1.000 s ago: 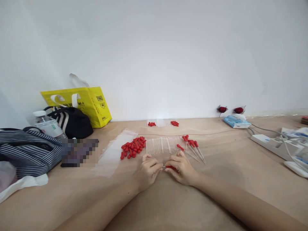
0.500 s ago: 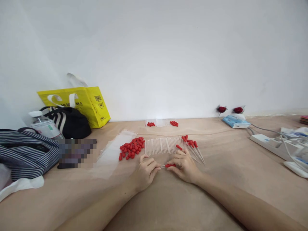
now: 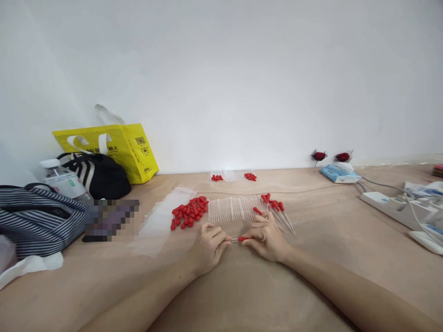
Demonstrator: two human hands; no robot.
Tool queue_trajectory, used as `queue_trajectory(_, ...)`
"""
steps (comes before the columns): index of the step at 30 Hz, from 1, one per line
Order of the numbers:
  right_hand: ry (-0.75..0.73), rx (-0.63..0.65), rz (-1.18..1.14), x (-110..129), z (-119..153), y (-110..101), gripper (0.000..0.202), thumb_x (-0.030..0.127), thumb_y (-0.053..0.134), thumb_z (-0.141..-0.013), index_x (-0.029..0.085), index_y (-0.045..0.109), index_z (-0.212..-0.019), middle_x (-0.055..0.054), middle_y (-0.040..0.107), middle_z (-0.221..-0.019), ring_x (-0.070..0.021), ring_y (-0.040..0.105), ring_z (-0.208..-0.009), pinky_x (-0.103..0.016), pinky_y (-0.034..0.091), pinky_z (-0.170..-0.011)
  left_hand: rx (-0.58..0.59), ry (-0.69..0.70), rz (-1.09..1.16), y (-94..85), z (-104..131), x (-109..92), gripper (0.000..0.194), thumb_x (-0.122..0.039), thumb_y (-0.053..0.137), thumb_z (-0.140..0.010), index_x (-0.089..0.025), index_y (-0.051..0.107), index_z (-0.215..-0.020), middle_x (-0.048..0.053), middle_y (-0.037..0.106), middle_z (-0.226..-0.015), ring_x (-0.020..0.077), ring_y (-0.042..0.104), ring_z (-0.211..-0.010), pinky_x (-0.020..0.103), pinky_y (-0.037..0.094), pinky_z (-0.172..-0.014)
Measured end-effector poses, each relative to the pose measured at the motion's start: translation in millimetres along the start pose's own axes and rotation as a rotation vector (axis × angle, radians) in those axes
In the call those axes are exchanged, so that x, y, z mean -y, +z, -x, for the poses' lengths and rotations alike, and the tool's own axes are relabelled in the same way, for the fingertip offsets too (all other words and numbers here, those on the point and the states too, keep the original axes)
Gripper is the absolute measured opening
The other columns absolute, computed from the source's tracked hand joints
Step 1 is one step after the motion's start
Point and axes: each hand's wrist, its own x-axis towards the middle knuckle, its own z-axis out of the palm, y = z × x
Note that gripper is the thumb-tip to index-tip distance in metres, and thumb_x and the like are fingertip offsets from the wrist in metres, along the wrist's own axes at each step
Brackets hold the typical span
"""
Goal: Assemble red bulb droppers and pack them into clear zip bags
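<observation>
Dropper [image 3: 235, 240], long axis crosswise, red bulb [image 3: 241, 239] rightward, in two-handed pinch (left hand [image 3: 211, 246] tube-side, right hand [image 3: 268, 240] bulb-side)

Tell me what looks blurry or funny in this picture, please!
In the head view, square blocks cover a dark flat thing beside the striped bag; also there, the clear tubes blend together palely, and the white wall glows brighter low in the middle.

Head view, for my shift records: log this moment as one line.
left hand: pinches tube | right hand: pinches red bulb at tube's end | on table: bulb pile, tube row, capped tubes
</observation>
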Motion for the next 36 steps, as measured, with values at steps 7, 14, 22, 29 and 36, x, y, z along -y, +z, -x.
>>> queue_trajectory(7, -0.041, 0.06, -0.045, -0.9, -0.5, -3.7, 0.023, 0.04, 0.05, -0.082, 0.026, 0.067, -0.074, 0.0, 0.061, -0.058, -0.0143, 0.049, -0.065, -0.039, 0.025, -0.076, 0.017, -0.025, 0.015, 1.9, 1.0, 0.8, 0.017, -0.017, 0.04, -0.086, -0.018, 0.055, -0.077, -0.001, 0.062, -0.07, 0.0125, 0.055, -0.065, 0.034, 0.031, -0.08)
queue_trajectory(14, -0.024, 0.03, -0.022, -0.7, 0.7, -4.0, 0.02, 0.039, 0.052, -0.08, 0.028, 0.066, -0.072, 0.0, 0.06, -0.058, -0.0166, 0.049, -0.065, -0.043, 0.026, -0.077, 0.016, -0.038, 0.02, 0.7, 0.3, -0.9, 0.018, -0.018, 0.039, -0.086, -0.018, 0.055, -0.078, 0.0, 0.063, -0.071, 0.0128, 0.056, -0.066, 0.034, 0.031, -0.082)
queue_trajectory(22, 0.074, -0.012, -0.136, -2.4, -0.9, -0.5, 0.011, 0.039, 0.056, -0.077, 0.032, 0.063, -0.081, -0.001, 0.065, -0.074, -0.0206, 0.053, -0.073, -0.048, 0.029, -0.082, -0.092, -0.047, 0.058, 1.9, -0.3, -1.6, 0.017, -0.022, 0.041, -0.087, -0.018, 0.056, -0.079, -0.001, 0.062, -0.067, 0.0117, 0.055, -0.062, 0.031, 0.035, -0.078)
queue_trajectory(29, 0.336, -0.135, -0.673, 4.8, -8.0, 18.4, 0.017, 0.042, 0.051, -0.079, 0.031, 0.053, -0.091, -0.004, 0.06, -0.081, -0.0195, 0.056, -0.073, -0.034, 0.045, -0.064, -0.103, -0.158, 0.198, -0.1, -1.8, -5.1, 0.017, -0.029, 0.048, -0.083, -0.019, 0.055, -0.094, -0.001, 0.064, -0.072, 0.0134, 0.059, -0.067, 0.035, 0.035, -0.085)
queue_trajectory(36, 0.506, -0.442, -0.902, -57.1, -29.2, -43.3, 0.036, 0.034, 0.048, -0.074, 0.024, 0.048, -0.109, 0.0, 0.053, -0.073, -0.0147, 0.054, -0.065, -0.03, 0.044, -0.062, -0.135, -0.263, 0.176, -5.8, 0.8, 5.7, 0.029, -0.031, 0.044, -0.083, -0.019, 0.047, -0.11, 0.006, 0.062, -0.097, 0.0193, 0.055, -0.091, 0.036, 0.039, -0.082)
